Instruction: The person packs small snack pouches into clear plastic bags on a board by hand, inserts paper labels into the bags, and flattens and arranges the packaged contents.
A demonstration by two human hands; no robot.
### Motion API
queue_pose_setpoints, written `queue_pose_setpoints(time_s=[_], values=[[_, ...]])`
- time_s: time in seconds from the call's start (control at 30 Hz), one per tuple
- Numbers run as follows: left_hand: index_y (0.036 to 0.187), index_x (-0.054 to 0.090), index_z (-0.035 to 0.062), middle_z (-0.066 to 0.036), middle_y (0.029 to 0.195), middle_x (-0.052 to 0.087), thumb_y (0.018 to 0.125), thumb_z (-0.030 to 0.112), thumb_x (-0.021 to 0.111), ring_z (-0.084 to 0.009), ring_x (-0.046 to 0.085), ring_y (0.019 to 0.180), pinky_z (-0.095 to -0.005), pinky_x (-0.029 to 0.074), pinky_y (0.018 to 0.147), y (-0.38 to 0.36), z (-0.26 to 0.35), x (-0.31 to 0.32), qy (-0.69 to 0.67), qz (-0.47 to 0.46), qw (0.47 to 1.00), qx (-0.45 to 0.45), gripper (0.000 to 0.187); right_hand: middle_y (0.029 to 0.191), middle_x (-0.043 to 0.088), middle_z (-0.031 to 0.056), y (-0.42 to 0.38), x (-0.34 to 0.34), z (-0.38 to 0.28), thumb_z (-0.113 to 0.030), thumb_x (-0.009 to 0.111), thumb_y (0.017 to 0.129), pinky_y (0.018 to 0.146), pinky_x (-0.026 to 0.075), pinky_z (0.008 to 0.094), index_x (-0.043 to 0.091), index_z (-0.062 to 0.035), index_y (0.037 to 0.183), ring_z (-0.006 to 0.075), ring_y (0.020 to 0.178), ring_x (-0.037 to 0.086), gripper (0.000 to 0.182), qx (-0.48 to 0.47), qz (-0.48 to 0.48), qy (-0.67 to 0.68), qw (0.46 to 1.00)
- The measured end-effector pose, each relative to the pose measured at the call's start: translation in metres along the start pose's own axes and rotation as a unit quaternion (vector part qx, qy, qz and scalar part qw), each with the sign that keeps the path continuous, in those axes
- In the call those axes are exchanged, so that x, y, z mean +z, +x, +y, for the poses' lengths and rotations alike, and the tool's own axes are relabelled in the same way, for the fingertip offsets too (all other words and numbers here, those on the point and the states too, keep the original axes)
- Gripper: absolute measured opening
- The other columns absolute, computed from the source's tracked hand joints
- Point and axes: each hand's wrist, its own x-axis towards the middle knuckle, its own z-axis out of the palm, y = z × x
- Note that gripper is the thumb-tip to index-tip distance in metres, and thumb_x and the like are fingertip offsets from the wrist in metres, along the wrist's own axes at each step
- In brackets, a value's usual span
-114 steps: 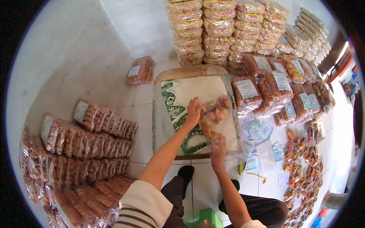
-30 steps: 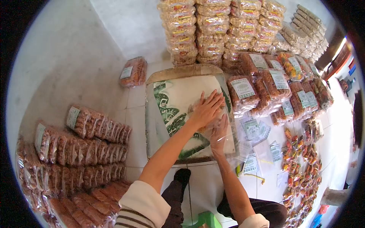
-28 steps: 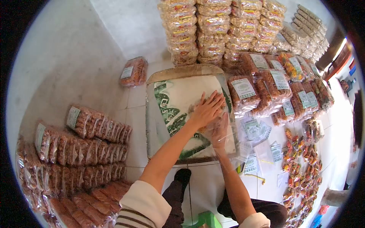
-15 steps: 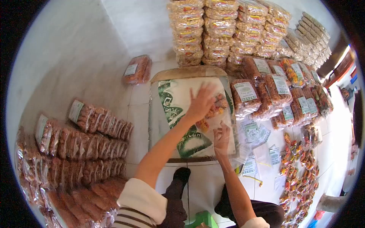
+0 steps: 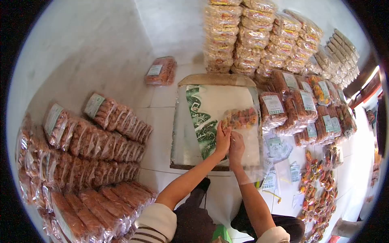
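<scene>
On the low table [image 5: 221,95], with its green and white printed top, lies a clear plastic bag of red, orange and yellow snack pieces [image 5: 242,117]. My left hand [image 5: 222,139] is closed at the bag's near-left end, just below the snack pieces. Beside it, nearly touching, my right hand [image 5: 236,146] has its fingers curled in at the same end. Loose clear plastic spreads over my right hand and wrist down to the table's near-right corner. Exactly what the fingertips pinch is hidden.
Packed brown snack bags [image 5: 95,150] are stacked at left, one brown pack [image 5: 161,71] behind. Tall stacks of pale packs [image 5: 257,36] stand at the back. Labelled packs [image 5: 304,101] sit at right, near loose paper labels [image 5: 275,146] and rows of colourful snacks [image 5: 314,184] on the floor.
My left hand, flat and spread over the table before, has come down and closed beside my right hand. The bagged pieces now lie in a more even, sideways row. The camera view has shifted.
</scene>
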Motion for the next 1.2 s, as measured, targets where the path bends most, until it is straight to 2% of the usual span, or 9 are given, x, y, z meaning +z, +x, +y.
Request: queue_pose_setpoints(time_s=[0.1, 0.17, 0.7, 0.77, 0.9, 1.0, 1.07, 1.1, 1.2], values=[[0.133, 0.021, 0.0031, -0.013, 0.129, 0.036, 0.089, 0.024, 0.046, -0.0219, 0.039, 0.113, -0.0295, 0.032, 0.095, -0.001, 0.001, -0.005, -0.063, -0.038, 0.995, -0.069, 0.055, 0.103, 0.050, 0.0133, 0.002, 0.006, 0.004, -0.019, 0.051, 0.086, 0.075, 0.044, 0.0328, 0.055, -0.0013, 0.103, 0.0246, 0.088, 0.053, 0.024, 0.023, -0.035, 0.036, 0.998], [0.131, 0.025, 0.0023, -0.015, 0.129, 0.037, 0.090, 0.024, 0.044, -0.0240, 0.040, 0.114, -0.0316, 0.031, 0.096, -0.002, -0.004, -0.001, -0.010, 0.007, 1.000, -0.002, 0.051, 0.100, 0.050, 0.0125, 0.000, 0.013, 0.004, -0.010, 0.054, 0.083, 0.068, 0.046, 0.0285, 0.052, 0.0028, 0.099, 0.0194, 0.088, 0.054, 0.021, 0.145, 0.078, 0.112, 0.980], [0.125, 0.037, 0.0014, -0.020, 0.122, 0.042, 0.089, 0.026, 0.044, -0.0332, 0.043, 0.108, -0.0386, 0.033, 0.093, 0.008, -0.017, 0.009, 0.063, 0.071, 0.993, 0.075, 0.044, 0.097, 0.055, 0.0140, 0.016, 0.025, 0.024, -0.016, 0.059, 0.078, 0.077, 0.041, 0.0332, 0.059, -0.0003, 0.092, 0.0255, 0.087, 0.052, 0.021, 0.099, 0.187, -0.084, 0.974], [0.126, 0.037, 0.0026, -0.020, 0.120, 0.043, 0.089, 0.028, 0.043, -0.0326, 0.043, 0.108, -0.0388, 0.034, 0.092, 0.011, -0.005, 0.007, 0.053, 0.053, 0.997, -0.009, 0.045, 0.096, 0.055, 0.0126, 0.010, 0.013, 0.019, -0.014, 0.056, 0.080, 0.078, 0.041, 0.0323, 0.058, 0.0030, 0.089, 0.0217, 0.091, 0.051, 0.020, 0.033, 0.083, 0.134, 0.987], [0.126, 0.037, 0.0032, -0.018, 0.118, 0.044, 0.090, 0.030, 0.040, -0.0313, 0.045, 0.106, -0.0387, 0.035, 0.091, 0.012, -0.002, 0.007, 0.112, 0.055, 0.992, -0.022, 0.045, 0.103, 0.052, 0.0115, 0.008, -0.011, -0.022, -0.013, 0.054, 0.083, 0.079, 0.042, 0.0311, 0.056, 0.0042, 0.093, 0.0194, 0.095, 0.049, 0.020, 0.182, -0.027, 0.105, 0.977], [0.128, 0.034, 0.0031, -0.017, 0.118, 0.043, 0.091, 0.033, 0.038, -0.0306, 0.044, 0.108, -0.0386, 0.035, 0.091, 0.002, 0.000, 0.006, 0.029, 0.038, 0.999, -0.025, 0.047, 0.106, 0.049, 0.0120, -0.001, -0.017, -0.029, -0.011, 0.055, 0.081, 0.081, 0.041, 0.0326, 0.053, 0.0026, 0.101, 0.0228, 0.096, 0.049, 0.024, 0.216, 0.026, 0.342, 0.914], [0.130, 0.031, 0.0029, -0.018, 0.117, 0.044, 0.091, 0.035, 0.036, -0.0313, 0.044, 0.109, -0.0377, 0.034, 0.092, -0.017, 0.015, -0.003, -0.090, 0.019, 0.991, -0.096, 0.050, 0.109, 0.047, 0.0135, -0.003, -0.016, 0.003, -0.013, 0.057, 0.079, 0.083, 0.039, 0.0360, 0.049, -0.0002, 0.109, 0.0278, 0.096, 0.047, 0.033, -0.019, -0.066, -0.096, 0.993], [0.130, 0.030, 0.0029, -0.018, 0.117, 0.044, 0.091, 0.036, 0.036, -0.0315, 0.044, 0.109, -0.0374, 0.034, 0.093, -0.025, 0.016, -0.005, -0.128, 0.014, 0.985, -0.119, 0.051, 0.109, 0.047, 0.0135, -0.001, -0.014, 0.002, -0.013, 0.057, 0.079, 0.083, 0.039, 0.0360, 0.049, -0.0002, 0.109, 0.0278, 0.096, 0.047, 0.033, -0.019, -0.065, -0.094, 0.993], [0.130, 0.028, 0.0019, -0.019, 0.109, 0.051, 0.093, 0.034, 0.033, -0.0316, 0.048, 0.104, -0.0375, 0.037, 0.086, -0.043, -0.012, -0.008, 0.224, 0.103, 0.968, -0.053, 0.050, 0.106, 0.048, 0.0149, 0.005, 0.000, -0.007, -0.014, 0.059, 0.077, 0.084, 0.038, 0.0380, 0.050, -0.0025, 0.108, 0.0321, 0.098, 0.044, 0.034, -0.139, -0.046, -0.182, 0.972]])
